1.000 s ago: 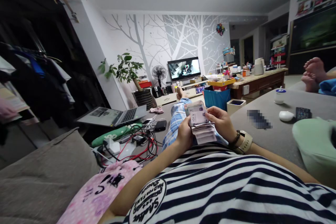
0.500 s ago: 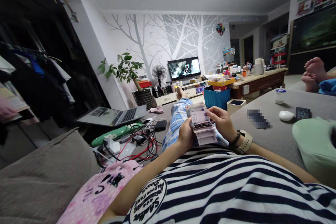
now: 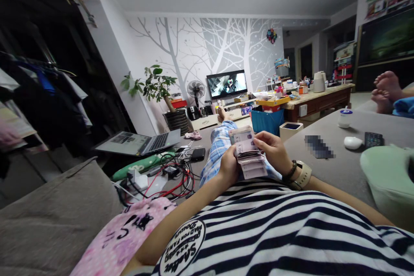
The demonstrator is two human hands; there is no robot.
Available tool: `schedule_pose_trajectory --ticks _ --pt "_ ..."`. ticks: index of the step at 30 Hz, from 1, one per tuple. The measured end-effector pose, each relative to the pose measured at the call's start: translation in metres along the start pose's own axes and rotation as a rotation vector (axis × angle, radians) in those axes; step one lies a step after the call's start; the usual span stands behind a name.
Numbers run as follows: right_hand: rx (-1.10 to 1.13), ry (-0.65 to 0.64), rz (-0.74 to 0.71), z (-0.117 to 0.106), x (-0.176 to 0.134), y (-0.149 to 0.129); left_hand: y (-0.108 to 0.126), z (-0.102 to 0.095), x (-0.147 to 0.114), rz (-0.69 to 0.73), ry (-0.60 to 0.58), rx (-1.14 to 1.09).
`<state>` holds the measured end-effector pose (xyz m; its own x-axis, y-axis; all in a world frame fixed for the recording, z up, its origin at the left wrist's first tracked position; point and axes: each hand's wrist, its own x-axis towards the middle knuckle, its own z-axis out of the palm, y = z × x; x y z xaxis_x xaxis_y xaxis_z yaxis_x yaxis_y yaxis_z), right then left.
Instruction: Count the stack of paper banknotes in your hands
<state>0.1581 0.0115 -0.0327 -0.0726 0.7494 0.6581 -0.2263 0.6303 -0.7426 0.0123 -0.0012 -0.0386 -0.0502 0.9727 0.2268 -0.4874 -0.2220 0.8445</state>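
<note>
A stack of banknotes (image 3: 254,168), folded over in the middle, lies above my lap. My left hand (image 3: 229,164) is closed around the stack's left side. With thumb and fingers pinched, my right hand (image 3: 273,150) holds the edge of an upper banknote (image 3: 245,143) at the right side. Other notes show behind it, greenish and pinkish at the top. A dark bracelet and a pale watch (image 3: 303,175) are on my right wrist. Under the notes are my legs in blue checked trousers (image 3: 216,155).
To the left are an open laptop (image 3: 142,143), tangled cables (image 3: 181,177) and a pink blanket (image 3: 129,228). On the right lie a blurred-out phone-like object (image 3: 318,146), a white mouse (image 3: 352,142), a remote (image 3: 374,139) and a green neck pillow (image 3: 388,172). Another person's feet (image 3: 386,88) rest beyond.
The upper banknote under my right fingers has tipped downward, baring more of the note behind it. My right fingertips have shifted slightly left. My left hand stays in place.
</note>
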Motion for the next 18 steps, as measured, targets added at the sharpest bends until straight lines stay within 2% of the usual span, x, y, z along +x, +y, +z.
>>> schedule_pose_trajectory --ticks 9,15,18 --pt "-0.008 -0.005 -0.004 -0.0011 -0.0003 0.0 0.0014 0.0006 -0.0001 0.01 -0.006 -0.012" --pt "-0.01 -0.03 -0.003 -0.0021 -0.0013 -0.002 0.0041 0.0044 0.0041 -0.152 0.025 -0.121" --pt "-0.025 -0.008 -0.004 -0.0035 0.0009 0.0009 0.0055 0.0049 0.0043 -0.17 0.039 -0.145"
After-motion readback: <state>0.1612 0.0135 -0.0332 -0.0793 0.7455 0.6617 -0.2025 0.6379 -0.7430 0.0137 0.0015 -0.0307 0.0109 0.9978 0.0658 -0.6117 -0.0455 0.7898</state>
